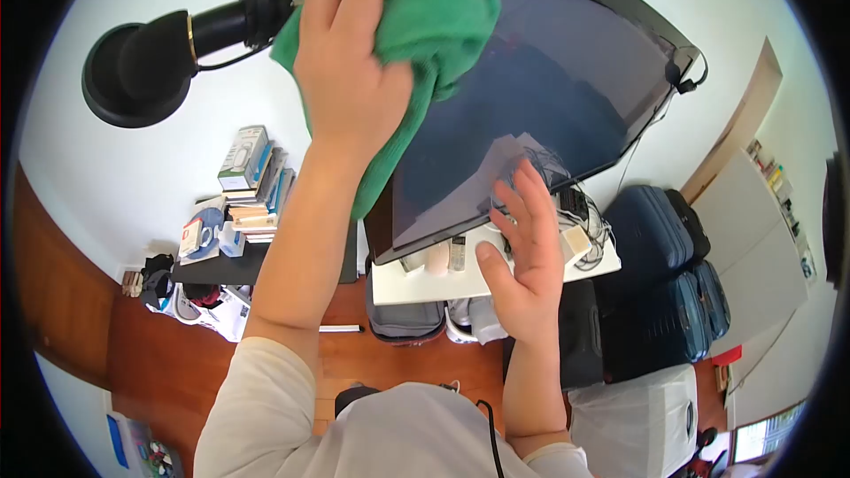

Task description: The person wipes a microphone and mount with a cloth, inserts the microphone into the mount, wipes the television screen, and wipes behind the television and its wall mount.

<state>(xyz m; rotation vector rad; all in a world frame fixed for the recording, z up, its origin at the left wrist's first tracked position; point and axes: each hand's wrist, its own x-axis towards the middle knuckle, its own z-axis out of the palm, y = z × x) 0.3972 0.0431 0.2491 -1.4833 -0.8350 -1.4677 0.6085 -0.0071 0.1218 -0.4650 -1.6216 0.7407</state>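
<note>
The left hand (354, 88), towards eleven o'clock, has its grip closed on a green cloth (447, 22); the right hand (529, 261), towards four, is open before the dark screen (549, 80).

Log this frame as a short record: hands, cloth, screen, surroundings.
left_hand: gripping green cloth, fingers spread over it; hand raised
right_hand: open, empty; hand in front of the screen's lower part
screen: large, dark; screen partly hidden by cloth
cloth_screen_contact: cannot tell
screen_right_edge: headset
below_screen: white table, with cables
left_side: stacked books, black boom-mounted device
right_side: dark suitcases
</note>
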